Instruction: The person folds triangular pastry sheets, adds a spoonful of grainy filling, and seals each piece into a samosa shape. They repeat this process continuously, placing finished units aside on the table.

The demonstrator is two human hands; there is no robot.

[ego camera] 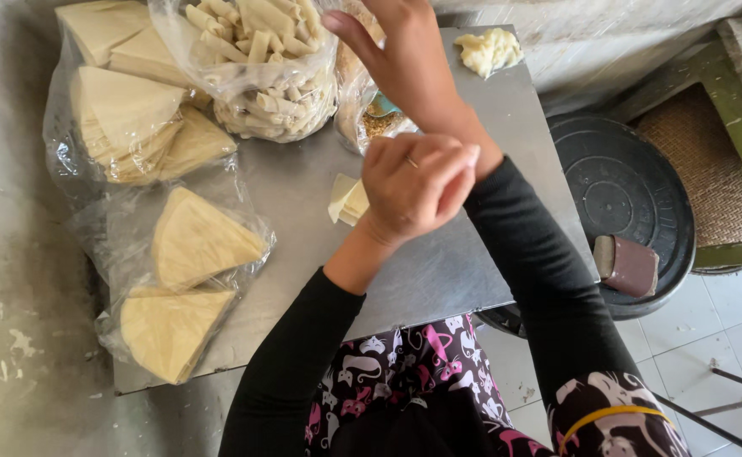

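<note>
My left hand (413, 188) is curled into a loose fist, its fingertips pinched at the cuff of the black sleeve (519, 237) on my right forearm. My right hand (392, 55) stretches forward with its fingers spread and holds nothing; it hovers over a clear bag of crumbly filling (375, 123) with a teal scoop inside. A small folded piece of pale pastry (347, 201) lies on the metal table (439, 271) just left of my left hand.
A clear bag of rolled pastries (261, 72) sits at the back. Bags of triangular pastry sheets (134, 127) (189, 245) fill the table's left side. A dough lump (489, 51) lies at the far right corner. A black round lid (625, 190) with a brown block (629, 265) stands to the right.
</note>
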